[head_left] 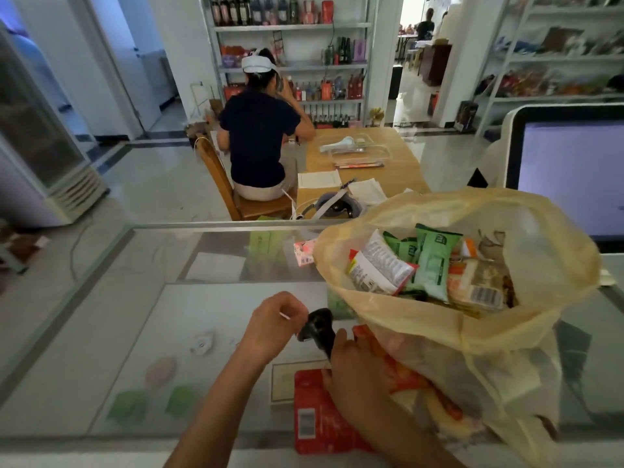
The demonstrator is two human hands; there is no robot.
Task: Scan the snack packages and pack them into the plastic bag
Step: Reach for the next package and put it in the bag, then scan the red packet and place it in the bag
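A yellowish plastic bag [506,332] stands open on the glass counter [135,366], with several snack packages inside, among them a green one [434,265] and a white-and-red one [378,268]. A black handheld scanner [317,327] stands upright in front of the bag. My left hand [275,324] has its fingers curled round the scanner's head. My right hand [351,366] grips an orange-red snack package [398,373] against the bag's near side and hides the scanner's handle. A red package [314,417] lies flat, barcode up, under my right wrist.
A white-framed screen [570,170] stands behind the bag at the right. Beyond the counter a person sits with their back to me at a wooden table [398,153]. Small items lie inside the glass case [182,400]. Shelves line the back wall.
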